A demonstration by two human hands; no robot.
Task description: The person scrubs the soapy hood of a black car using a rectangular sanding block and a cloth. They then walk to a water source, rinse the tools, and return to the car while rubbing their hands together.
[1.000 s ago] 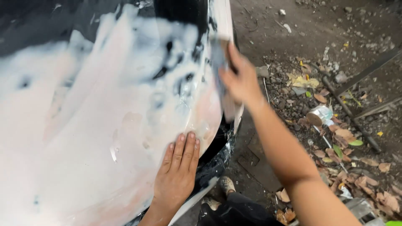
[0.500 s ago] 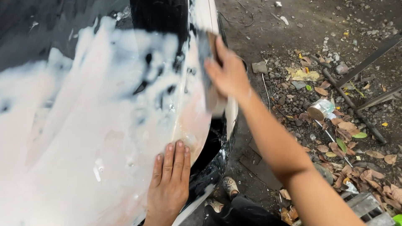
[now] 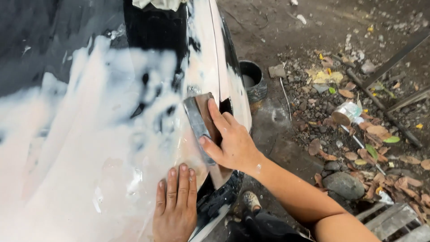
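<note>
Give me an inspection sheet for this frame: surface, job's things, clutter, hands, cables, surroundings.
Surface: black car panel, mostly coated in whitish filler.
Job's things: sanding block, flat against the panel.
Clutter: dark round tub, crushed can, stones and dry leaves on the ground.
Hands: right hand, grip shut on the sanding block; left hand open, flat on the panel.
Cables: nothing seen.
Surroundings: dirt floor, metal bars.

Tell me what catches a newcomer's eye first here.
A big black car panel smeared with pale filler fills the left. At centre the right hand presses a sanding block against it, while the left hand lies flat below. Leaves and a crushed can litter the ground at right.
</note>
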